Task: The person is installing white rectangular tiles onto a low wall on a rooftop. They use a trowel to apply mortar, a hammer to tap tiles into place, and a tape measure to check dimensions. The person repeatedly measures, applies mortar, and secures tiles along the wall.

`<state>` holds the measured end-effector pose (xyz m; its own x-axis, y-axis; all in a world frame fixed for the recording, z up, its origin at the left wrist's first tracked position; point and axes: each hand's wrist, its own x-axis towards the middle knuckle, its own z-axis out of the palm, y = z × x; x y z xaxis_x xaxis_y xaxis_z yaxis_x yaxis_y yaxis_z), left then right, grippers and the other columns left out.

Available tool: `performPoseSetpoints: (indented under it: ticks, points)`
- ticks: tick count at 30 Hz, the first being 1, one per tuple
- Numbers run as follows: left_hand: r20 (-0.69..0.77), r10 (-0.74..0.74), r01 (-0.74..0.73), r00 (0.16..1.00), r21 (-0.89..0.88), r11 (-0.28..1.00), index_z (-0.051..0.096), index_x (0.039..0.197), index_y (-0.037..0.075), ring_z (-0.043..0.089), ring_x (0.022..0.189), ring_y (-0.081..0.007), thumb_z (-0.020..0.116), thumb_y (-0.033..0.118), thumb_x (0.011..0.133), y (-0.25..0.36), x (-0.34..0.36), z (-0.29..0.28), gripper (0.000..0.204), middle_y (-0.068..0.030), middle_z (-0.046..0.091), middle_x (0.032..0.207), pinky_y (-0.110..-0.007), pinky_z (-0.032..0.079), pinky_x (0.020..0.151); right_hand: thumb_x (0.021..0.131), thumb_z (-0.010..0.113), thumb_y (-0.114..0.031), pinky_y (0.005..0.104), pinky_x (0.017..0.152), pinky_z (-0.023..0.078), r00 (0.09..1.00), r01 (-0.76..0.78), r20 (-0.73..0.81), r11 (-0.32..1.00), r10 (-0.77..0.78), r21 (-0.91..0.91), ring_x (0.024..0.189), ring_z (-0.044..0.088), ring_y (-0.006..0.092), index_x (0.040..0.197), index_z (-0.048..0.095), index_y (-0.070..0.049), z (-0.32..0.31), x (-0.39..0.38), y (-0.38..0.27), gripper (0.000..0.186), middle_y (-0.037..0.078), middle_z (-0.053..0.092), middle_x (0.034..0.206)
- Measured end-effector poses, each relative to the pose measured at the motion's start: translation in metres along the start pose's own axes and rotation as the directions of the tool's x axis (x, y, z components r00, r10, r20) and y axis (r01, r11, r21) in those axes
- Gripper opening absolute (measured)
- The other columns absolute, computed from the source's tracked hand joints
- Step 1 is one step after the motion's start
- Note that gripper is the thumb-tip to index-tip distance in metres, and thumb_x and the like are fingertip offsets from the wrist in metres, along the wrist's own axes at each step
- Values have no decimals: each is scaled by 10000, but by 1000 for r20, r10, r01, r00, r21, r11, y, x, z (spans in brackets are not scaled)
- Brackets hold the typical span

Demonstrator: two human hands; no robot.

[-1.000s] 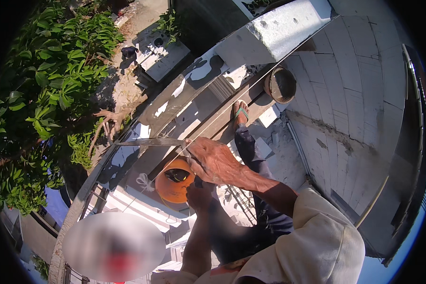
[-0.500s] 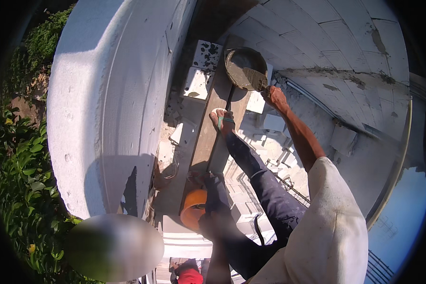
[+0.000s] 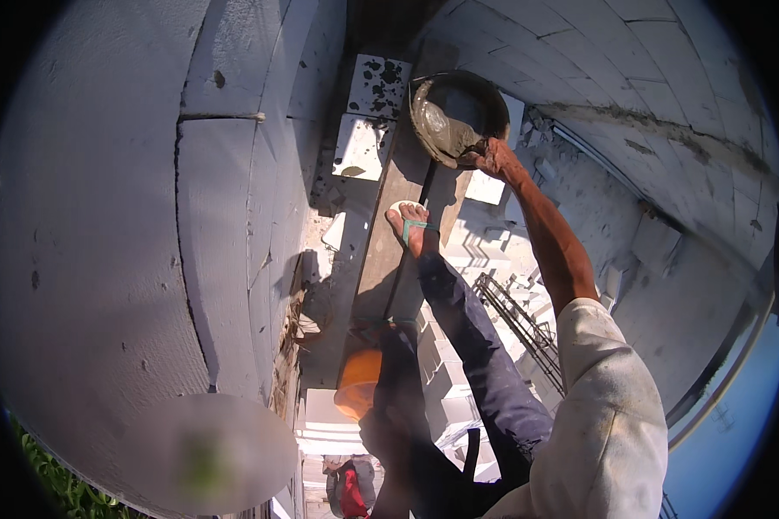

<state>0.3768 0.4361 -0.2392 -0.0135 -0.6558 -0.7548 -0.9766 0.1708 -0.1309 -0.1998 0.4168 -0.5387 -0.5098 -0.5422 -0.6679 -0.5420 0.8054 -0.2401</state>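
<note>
My right hand (image 3: 493, 158) is closed at the near right rim of a round dark tub (image 3: 474, 93). It grips a trowel, its handle mostly hidden by my fingers and its blade lost among wet grey mortar (image 3: 441, 128) in the tub. The tub stands at the far end of wooden planks (image 3: 381, 251). My left arm hangs in shadow, with the left hand (image 3: 379, 426) low beside an orange bucket (image 3: 359, 381); its fingers are too dark to make out.
A pale block wall (image 3: 225, 233) rises close on my left, another (image 3: 666, 112) on the right. My sandalled foot (image 3: 414, 227) is on the planks. Mortar-spotted white blocks (image 3: 363, 143) lie beside them. Below are rubble, a steel rebar cage (image 3: 524, 329) and a person in red (image 3: 351, 491).
My right hand has turned and lowered the trowel into the tub, where mortar has shifted leftward. My view has swung, so the left wall fills more of it.
</note>
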Motion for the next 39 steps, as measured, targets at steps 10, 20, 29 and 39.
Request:
performPoseSetpoints:
  ticks: [10,20,29,39]
  points:
    - [-1,-124,123,992,-142,982,663,1133,21,662,1056,-425,645,402,965,-1,-5,-5,417,-213,659,1101,-530,528,897,938,727,-382,377,656,509,995,66,-89,943,-39,326,645,595,178,1075,730,-46,-36,-119,-54,362,83,677,733]
    - [147,-296,330,944,-391,859,649,1264,40,643,1164,-386,693,453,894,-51,-17,-1,556,-164,640,1254,-517,530,964,924,778,-258,420,504,474,906,422,-117,890,-407,174,505,602,302,782,559,-16,-60,-345,-272,357,185,622,632]
    - [192,-326,378,926,-452,808,655,1265,28,643,1173,-388,690,476,893,-68,-16,21,583,-177,616,1293,-511,536,971,966,757,-217,311,468,404,831,312,203,736,-518,602,459,492,122,811,599,-12,-67,-422,-418,302,30,553,601]
    - [184,-295,348,937,-463,815,654,1281,21,643,1157,-388,676,489,906,-72,-20,9,600,-171,628,1261,-524,534,967,1049,646,-183,240,342,394,811,-189,499,671,-305,717,385,497,91,882,641,-32,-149,-398,-472,225,21,554,611]
